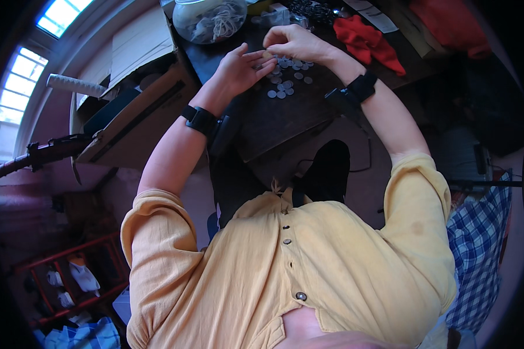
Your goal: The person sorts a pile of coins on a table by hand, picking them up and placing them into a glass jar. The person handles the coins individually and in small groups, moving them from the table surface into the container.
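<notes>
My left hand (240, 73) is palm up over the dark table (284, 120), fingers extended toward the right. A gold-coloured coin (267, 55) rests at its fingertips, and a silver-coloured coin (257, 66) shows along the fingers. Just beyond, my right hand (294, 43) has its fingers curled and its thumb close to the gold-coloured coin; whether it pinches anything is unclear. Several silver-coloured coins (287, 84) lie loosely spread on the tabletop below and beside both hands, some overlapping. Part of the spread is hidden behind my fingers.
A clear round jar (209, 22) containing white cords stands at the back left. Crumpled red cloth (367, 41) lies right of my right hand. Left of the table is an open cardboard box (139, 111) with a white roll (76, 84) at its edge. Small transparent packets (277, 18) sit behind.
</notes>
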Action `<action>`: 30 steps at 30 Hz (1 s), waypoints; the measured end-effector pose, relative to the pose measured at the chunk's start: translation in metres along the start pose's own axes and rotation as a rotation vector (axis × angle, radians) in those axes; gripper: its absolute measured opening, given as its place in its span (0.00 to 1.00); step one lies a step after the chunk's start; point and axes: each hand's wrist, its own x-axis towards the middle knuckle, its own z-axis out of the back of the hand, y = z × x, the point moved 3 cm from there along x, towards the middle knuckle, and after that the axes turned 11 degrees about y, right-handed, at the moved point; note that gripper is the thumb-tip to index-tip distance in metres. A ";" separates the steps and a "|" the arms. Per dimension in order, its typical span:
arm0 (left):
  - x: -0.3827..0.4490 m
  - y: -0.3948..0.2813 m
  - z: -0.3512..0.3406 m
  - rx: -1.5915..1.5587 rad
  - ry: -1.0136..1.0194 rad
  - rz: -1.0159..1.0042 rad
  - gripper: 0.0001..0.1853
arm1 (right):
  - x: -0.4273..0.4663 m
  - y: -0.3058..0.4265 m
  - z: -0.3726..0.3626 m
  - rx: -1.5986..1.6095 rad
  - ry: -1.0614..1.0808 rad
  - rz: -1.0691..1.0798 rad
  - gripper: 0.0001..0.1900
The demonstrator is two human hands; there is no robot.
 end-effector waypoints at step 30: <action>-0.001 -0.002 0.003 -0.024 -0.105 -0.028 0.28 | 0.018 0.003 0.003 -0.273 0.149 -0.033 0.12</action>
